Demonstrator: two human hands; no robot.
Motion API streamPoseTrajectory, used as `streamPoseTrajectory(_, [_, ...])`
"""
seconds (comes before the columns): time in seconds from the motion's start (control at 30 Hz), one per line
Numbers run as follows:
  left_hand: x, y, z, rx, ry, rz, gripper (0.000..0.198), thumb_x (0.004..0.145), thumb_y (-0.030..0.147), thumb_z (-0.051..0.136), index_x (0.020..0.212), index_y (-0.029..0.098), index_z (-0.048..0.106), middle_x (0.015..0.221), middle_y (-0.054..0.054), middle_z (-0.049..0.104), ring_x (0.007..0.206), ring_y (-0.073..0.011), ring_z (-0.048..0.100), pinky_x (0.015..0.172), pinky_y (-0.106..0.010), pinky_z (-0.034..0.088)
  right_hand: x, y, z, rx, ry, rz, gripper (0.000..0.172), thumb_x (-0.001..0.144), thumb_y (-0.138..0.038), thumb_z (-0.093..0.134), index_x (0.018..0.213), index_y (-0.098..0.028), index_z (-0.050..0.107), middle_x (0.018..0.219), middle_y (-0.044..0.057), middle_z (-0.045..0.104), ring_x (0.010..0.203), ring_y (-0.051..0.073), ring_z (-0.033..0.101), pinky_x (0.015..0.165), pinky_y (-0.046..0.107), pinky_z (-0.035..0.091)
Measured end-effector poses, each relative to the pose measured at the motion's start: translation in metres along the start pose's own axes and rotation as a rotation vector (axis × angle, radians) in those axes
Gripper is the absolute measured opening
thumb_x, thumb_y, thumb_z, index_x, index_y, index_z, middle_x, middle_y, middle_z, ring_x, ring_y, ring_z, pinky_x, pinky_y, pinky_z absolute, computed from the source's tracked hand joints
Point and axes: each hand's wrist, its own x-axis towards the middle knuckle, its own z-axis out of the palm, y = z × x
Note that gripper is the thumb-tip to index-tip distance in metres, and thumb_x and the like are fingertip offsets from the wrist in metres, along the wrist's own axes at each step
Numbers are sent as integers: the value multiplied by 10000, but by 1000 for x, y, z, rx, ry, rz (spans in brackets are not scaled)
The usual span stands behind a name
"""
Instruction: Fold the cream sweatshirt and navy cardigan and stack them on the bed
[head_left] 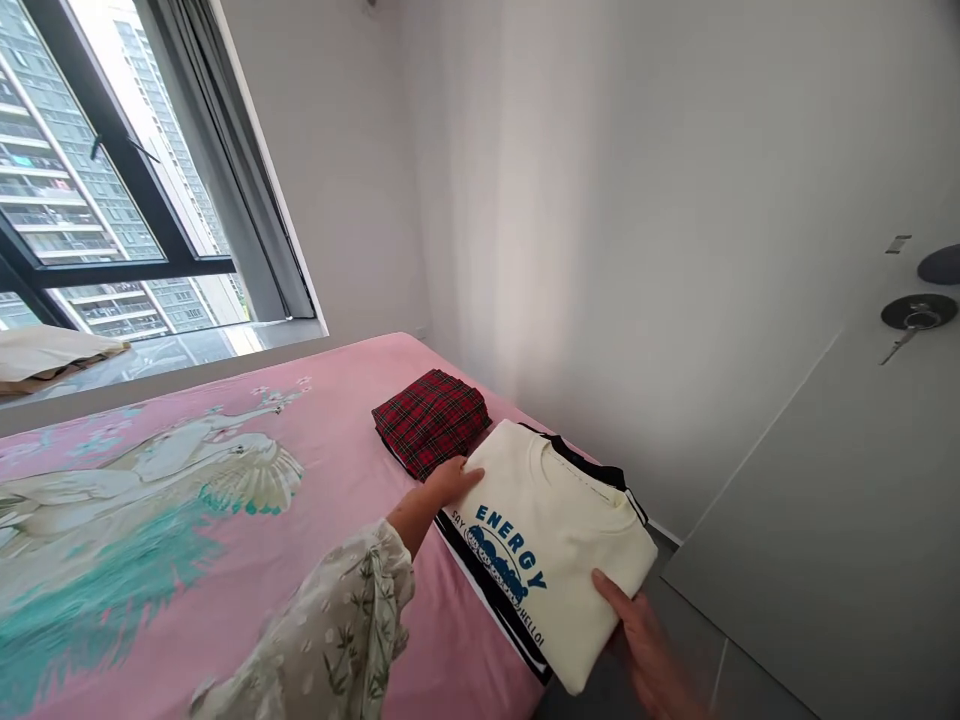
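Observation:
A folded cream sweatshirt [559, 500] with blue "ENERGY" lettering lies over folded black-and-white clothing [491, 590] at the edge of the pink bed. My left hand [452, 482] grips the sweatshirt's left side, thumb on top and fingers tucked beneath. At its lower right side, my right hand [637, 635] holds on the same way, the thumb pressing the cloth and the other fingers hidden underneath. Just beyond my left hand sits a folded red plaid garment [431, 420] on the bed.
The pink bedsheet [360, 400] carries a white and teal bird print. A window [97, 170] with a grey curtain [225, 150] stands at the left, above a sill holding a pale cushion [52, 355]. On the right is a door [832, 480] with a key in its lock.

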Motion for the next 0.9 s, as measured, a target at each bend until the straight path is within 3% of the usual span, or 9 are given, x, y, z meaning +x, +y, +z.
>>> streamPoseTrajectory(0.13, [11,-4,-5,34,50,61,382,772,436,550,1071,210,619,1077,-70,670,979,-219,606,850,-313,436,-5,-7,6,-23,40,-3,966,554,-418,810,1375,-160,370,1110,129,661,946,323,642,777,429,553])
streamPoseTrajectory(0.23, [11,-11,-4,79,102,43,412,737,454,583,1056,200,636,1074,-88,669,1000,-245,596,874,-334,426,-3,-1,2,-58,47,31,987,546,-419,816,1379,-160,354,1134,138,648,943,329,641,762,438,557])
streamPoseTrajectory(0.43, [-21,-18,1,129,314,101,502,866,435,357,1225,125,521,1286,-157,523,1211,-277,433,1020,-432,318,-11,-2,-7,-105,26,14,951,599,-444,785,1394,-194,327,1203,134,610,984,315,629,772,428,557])
streamPoseTrajectory(0.5, [-41,-16,0,143,298,219,450,854,362,382,1245,179,507,1350,-100,479,1262,-252,379,1063,-437,271,-15,-6,-4,-117,9,18,924,610,-432,785,1384,-192,341,1208,131,608,999,311,623,784,427,553])
streamPoseTrajectory(0.6, [-71,-15,2,272,186,590,504,760,207,479,1262,244,495,1392,-47,447,1317,-230,325,1119,-459,167,-17,-8,3,-82,5,27,894,615,-399,793,1370,-187,362,1183,128,623,1015,310,616,808,432,543])
streamPoseTrajectory(0.7, [-91,-20,10,448,106,904,544,778,146,454,1313,246,441,1380,-62,467,1326,-224,330,1128,-488,132,-17,-7,8,10,2,30,904,624,-373,794,1385,-190,343,1165,124,635,1011,302,618,834,430,532])
streamPoseTrajectory(0.8, [-95,-26,25,543,165,944,544,816,159,448,1352,236,390,1361,-73,490,1301,-215,375,1121,-474,180,-15,-3,7,75,-42,16,926,641,-359,787,1410,-190,300,1156,126,639,997,295,625,841,426,525])
streamPoseTrajectory(0.9, [-93,-27,41,565,339,960,517,791,168,505,1302,231,456,1305,-90,533,1258,-244,425,1105,-499,209,-11,1,4,85,-52,-2,917,662,-370,773,1417,-197,281,1173,121,631,985,280,630,837,409,522])
